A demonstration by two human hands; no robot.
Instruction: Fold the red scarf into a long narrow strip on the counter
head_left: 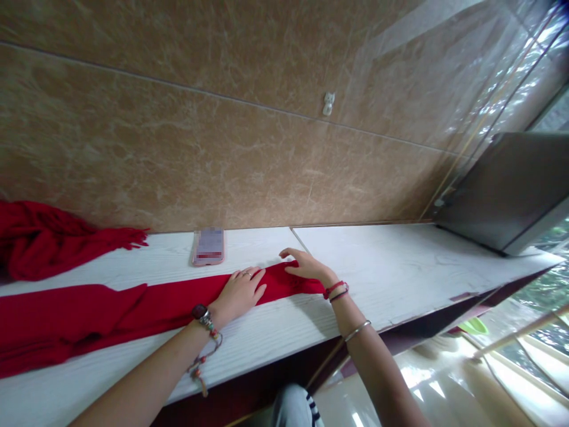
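The folded red cloth (178,299) ran along the desk (377,261), its left end cut off by the view, its right end partly covered by the right hand (306,265), which curved over it, grip apart. The left hand (240,292) lay palm-down on it, grip apart too. Beyond sat a phone (209,246), screen blurred; far left, a fringed red scarf (53,240).

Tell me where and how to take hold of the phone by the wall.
Grip the phone across its two long side edges, coming down from above on the side away from the wall. It lies flat on the white surface, its far end close to the wall, so the near end should give fingers more room.
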